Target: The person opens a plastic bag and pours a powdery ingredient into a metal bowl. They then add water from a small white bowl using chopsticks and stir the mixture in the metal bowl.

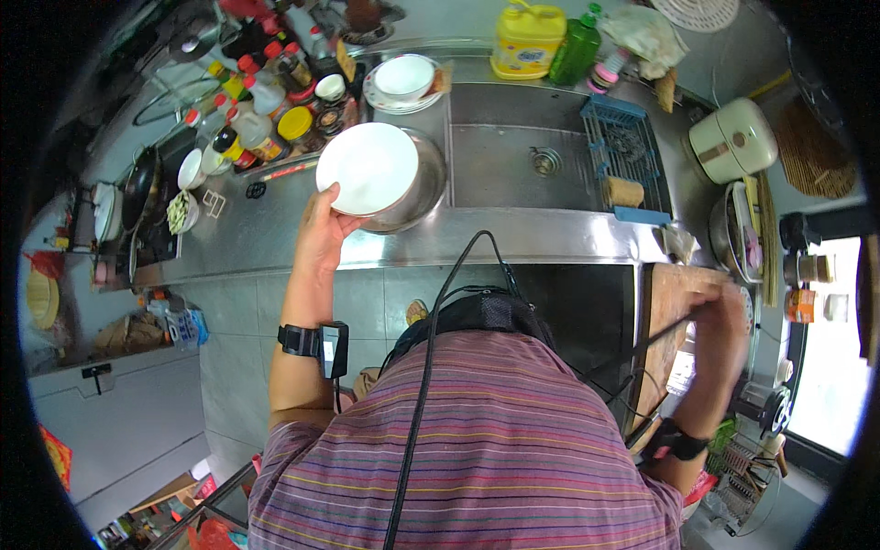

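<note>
My left hand (pixel 323 222) is closed on the rim of a white bowl (pixel 368 167), its thumb over the edge. The bowl is held over a round metal basin (pixel 431 179) on the steel counter and hides much of that basin. Far off to the right, my right hand (pixel 720 312) is over the end of a wooden board (pixel 669 284) beside the counter. Motion smears its fingers, so I cannot make out whether they hold anything. A dark thin strip or cable (pixel 653 339) runs from near that hand.
A steel sink (pixel 495 183) with a blue rack (pixel 623 137) lies right of the basin. Several sauce bottles (pixel 257 137) crowd the back left. Stacked white dishes (pixel 403 82) stand behind the basin. A black cable (pixel 426 367) hangs down in front of me.
</note>
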`<state>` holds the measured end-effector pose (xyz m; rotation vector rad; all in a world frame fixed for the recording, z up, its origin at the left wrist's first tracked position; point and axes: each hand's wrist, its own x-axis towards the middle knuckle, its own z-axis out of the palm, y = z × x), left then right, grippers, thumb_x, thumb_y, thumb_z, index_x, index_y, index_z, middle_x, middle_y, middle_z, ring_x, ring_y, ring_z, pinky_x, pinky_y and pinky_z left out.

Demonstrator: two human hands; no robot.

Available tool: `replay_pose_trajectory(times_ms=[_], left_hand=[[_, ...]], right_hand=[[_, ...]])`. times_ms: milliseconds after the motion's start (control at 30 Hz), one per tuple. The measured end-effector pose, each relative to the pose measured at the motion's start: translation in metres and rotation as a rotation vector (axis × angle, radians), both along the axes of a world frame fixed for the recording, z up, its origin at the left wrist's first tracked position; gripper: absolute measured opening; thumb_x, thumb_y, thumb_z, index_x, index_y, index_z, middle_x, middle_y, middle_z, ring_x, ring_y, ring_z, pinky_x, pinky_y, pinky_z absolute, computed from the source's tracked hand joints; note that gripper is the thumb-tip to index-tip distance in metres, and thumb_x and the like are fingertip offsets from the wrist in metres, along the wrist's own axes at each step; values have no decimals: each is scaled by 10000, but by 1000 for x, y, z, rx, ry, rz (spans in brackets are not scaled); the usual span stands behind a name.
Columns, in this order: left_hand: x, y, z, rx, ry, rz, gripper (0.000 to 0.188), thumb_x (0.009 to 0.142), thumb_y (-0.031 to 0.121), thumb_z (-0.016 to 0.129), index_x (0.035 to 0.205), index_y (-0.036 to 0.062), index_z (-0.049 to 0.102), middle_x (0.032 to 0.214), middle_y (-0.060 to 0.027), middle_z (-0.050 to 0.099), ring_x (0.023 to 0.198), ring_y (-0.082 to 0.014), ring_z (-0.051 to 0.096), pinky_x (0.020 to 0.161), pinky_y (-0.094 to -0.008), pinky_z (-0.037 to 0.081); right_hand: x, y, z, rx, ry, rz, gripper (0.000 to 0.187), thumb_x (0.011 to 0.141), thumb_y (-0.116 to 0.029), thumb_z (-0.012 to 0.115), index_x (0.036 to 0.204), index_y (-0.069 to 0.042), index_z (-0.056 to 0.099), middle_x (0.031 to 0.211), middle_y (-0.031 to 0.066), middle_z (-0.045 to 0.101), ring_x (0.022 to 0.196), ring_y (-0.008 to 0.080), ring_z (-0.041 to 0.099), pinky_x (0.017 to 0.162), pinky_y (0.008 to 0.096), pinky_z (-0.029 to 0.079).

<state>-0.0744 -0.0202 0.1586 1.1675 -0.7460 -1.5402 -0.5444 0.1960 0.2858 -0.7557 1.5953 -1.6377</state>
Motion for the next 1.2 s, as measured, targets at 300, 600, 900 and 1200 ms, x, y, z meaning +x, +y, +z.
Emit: replay_pose_trajectory(times_ms=[300,600,900,1200], left_hand=[[95,-5,4,-18,-62,22,510,897,361,594,1193,-37,473,1118,-182,606,986,-248,641,879,-372,526],[163,-4,14,-35,-69,94,482,890,360,601,1171,-15,491,1084,-173,625,956,-232,650,868,-369,528],[180,4,19,-43,-38,189,496,882,351,607,1162,-38,480,1037,-174,633,925,-225,653,831,-335,539],[158,12,27,-19,-23,331,529,884,354,604,1185,-49,440,1059,-189,623,945,-248,651,860,-354,527]], right_hand=[[233,-89,-29,22,-2,528,691,940,12,372,1522,-173,47,684,92,583,553,165,581,557,265,489],[298,-118,-46,202,28,789,649,948,-13,389,1519,-212,154,701,13,550,523,34,391,478,167,333],[335,-153,-37,-25,38,751,703,934,29,346,1527,-212,57,619,14,438,487,88,375,458,208,339],[285,-227,-46,48,-74,855,663,964,-70,399,1527,-188,70,612,-39,350,489,50,326,441,200,303]])
